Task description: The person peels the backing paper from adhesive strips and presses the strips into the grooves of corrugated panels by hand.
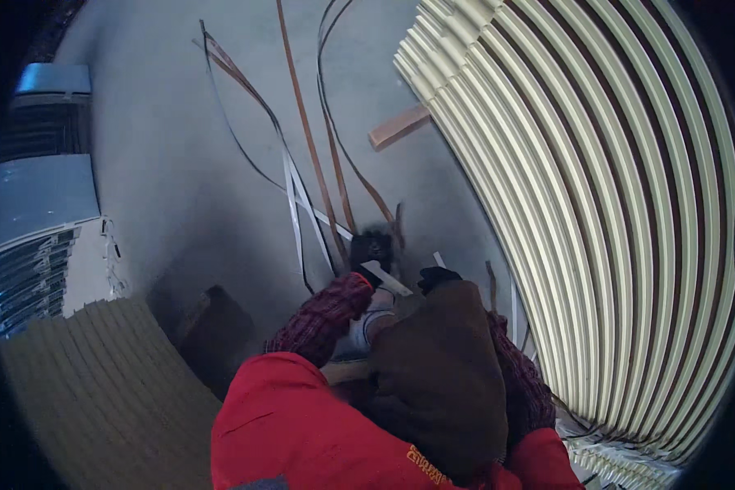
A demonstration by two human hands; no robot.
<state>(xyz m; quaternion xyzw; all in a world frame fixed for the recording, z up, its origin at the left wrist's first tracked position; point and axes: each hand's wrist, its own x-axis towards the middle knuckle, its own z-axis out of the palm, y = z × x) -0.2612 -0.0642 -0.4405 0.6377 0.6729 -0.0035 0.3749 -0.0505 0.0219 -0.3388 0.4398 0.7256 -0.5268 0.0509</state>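
Observation:
My left hand (371, 277), in a dark glove, is closed at one end of a short pale flat strip (390, 279). My right hand (438, 278), also in a black glove, is closed a little to the right. A thin white strip (439, 259) stands up behind it; whether the fingers grip that strip is unclear. Just beyond my hands lies a dark object (373, 245), too dim to make out. Several long bands run from around it across the floor, among them a brown band (300, 106) and a white band (291, 192).
A large stack of cream ribbed lengths (539, 163) fills the right side. A wooden block (399, 127) juts from its edge onto the grey floor (171, 122). On the left stand a blue-grey package (45, 184) and a brown ribbed stack (98, 376).

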